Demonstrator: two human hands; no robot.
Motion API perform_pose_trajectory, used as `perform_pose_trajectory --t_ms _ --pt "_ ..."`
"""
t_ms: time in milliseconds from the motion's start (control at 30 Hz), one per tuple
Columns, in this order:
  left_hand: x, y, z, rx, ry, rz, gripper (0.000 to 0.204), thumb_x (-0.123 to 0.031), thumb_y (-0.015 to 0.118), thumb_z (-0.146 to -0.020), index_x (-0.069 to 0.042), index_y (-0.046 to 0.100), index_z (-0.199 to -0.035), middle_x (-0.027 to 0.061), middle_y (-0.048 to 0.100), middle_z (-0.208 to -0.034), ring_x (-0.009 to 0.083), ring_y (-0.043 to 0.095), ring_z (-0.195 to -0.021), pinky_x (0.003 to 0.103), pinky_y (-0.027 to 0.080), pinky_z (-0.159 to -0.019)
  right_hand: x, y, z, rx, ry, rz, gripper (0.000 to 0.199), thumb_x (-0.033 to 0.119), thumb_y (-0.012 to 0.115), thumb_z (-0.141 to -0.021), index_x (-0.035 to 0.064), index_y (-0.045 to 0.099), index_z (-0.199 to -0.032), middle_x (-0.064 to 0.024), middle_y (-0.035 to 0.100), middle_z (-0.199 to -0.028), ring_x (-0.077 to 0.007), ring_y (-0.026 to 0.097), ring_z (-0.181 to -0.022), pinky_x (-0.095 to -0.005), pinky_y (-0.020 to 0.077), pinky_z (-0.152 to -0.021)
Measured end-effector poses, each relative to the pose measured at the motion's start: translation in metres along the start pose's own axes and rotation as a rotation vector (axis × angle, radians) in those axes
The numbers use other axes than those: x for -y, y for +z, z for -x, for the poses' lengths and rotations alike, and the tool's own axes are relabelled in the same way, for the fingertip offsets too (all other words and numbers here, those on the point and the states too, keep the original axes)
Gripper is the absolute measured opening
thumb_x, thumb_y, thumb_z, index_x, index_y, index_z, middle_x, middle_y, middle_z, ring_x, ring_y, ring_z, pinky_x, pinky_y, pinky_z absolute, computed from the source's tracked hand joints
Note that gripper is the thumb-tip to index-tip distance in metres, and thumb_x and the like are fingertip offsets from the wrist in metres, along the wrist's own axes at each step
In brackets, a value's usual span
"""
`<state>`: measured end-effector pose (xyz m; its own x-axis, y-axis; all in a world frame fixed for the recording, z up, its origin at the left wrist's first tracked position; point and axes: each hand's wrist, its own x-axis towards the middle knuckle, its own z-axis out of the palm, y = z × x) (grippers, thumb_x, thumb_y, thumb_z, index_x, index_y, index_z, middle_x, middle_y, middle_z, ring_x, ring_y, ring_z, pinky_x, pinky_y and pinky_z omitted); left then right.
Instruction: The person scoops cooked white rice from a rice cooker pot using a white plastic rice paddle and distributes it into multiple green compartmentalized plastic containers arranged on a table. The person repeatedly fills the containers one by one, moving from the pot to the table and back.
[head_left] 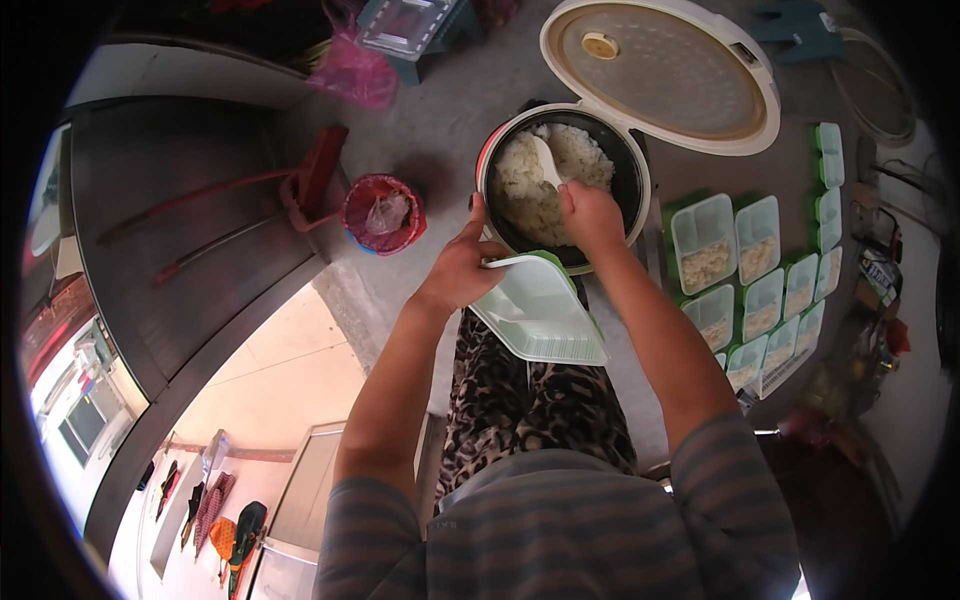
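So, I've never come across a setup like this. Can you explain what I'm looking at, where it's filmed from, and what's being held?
There's no machine here, just a person's bare hands. The single picture comes from a wide fisheye camera on their head, looking down, so straight edges bend. The left hand holds a pale green tray, possibly a stack. The right hand grips a white paddle in the rice inside an open cooker. Divided trays holding pale food stand in rows to the right; a red-lined bin stands to the left.
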<state>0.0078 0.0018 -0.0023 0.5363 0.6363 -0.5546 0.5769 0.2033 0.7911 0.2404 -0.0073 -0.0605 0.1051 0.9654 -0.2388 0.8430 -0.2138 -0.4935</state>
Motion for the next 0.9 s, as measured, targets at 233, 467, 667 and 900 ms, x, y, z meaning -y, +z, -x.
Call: perform_pose_trajectory --t_ms 233,467,667,900 --pt "0.008 0.003 -0.003 0.035 0.035 0.059 0.030 -0.012 0.062 -0.073 -0.010 0.074 -0.100 0.0208 -0.002 -0.158 0.0289 0.029 -0.141 0.034 0.036 -0.106 -0.033 0.016 -0.029 0.135 0.063 -0.392 0.030 0.027 0.056 -0.092 0.0024 0.059 -0.075 -0.0176 0.060 -0.070 -0.0347 0.056 -0.063 -0.0431 0.0450 -0.060" --pt "0.003 0.001 -0.002 0.040 0.039 0.042 0.028 -0.011 0.063 -0.073 -0.007 0.074 -0.099 0.0204 -0.004 -0.158 0.0287 0.024 -0.143 0.034 0.034 -0.107 -0.026 0.000 -0.017 0.445 0.163 -0.595 0.028 0.026 0.056 -0.094 0.0026 0.066 -0.084 -0.0034 0.064 -0.070 -0.0116 0.055 -0.063 -0.0311 0.0442 -0.059" --pt "0.007 0.014 0.029 -0.071 -0.016 0.136 0.038 -0.008 0.058 -0.079 -0.003 0.064 -0.116 0.0215 0.035 -0.148 0.0273 0.038 -0.137 0.033 0.041 -0.100 -0.030 -0.033 -0.010 0.520 0.220 -0.653 0.027 0.027 0.056 -0.094 0.0032 0.067 -0.087 0.0020 0.055 -0.067 -0.0079 0.048 -0.062 -0.0253 0.0413 -0.059" --pt "0.015 0.050 0.109 -0.278 -0.406 0.688 0.051 -0.005 0.052 -0.082 0.000 0.047 -0.132 0.0098 0.063 -0.111 0.0184 0.061 -0.097 0.031 0.048 -0.087 -0.045 -0.069 0.008 0.431 0.280 -0.838 0.026 0.025 0.051 -0.099 0.0056 0.064 -0.089 0.0075 0.039 -0.059 -0.0017 0.031 -0.049 -0.0192 0.0232 -0.044"
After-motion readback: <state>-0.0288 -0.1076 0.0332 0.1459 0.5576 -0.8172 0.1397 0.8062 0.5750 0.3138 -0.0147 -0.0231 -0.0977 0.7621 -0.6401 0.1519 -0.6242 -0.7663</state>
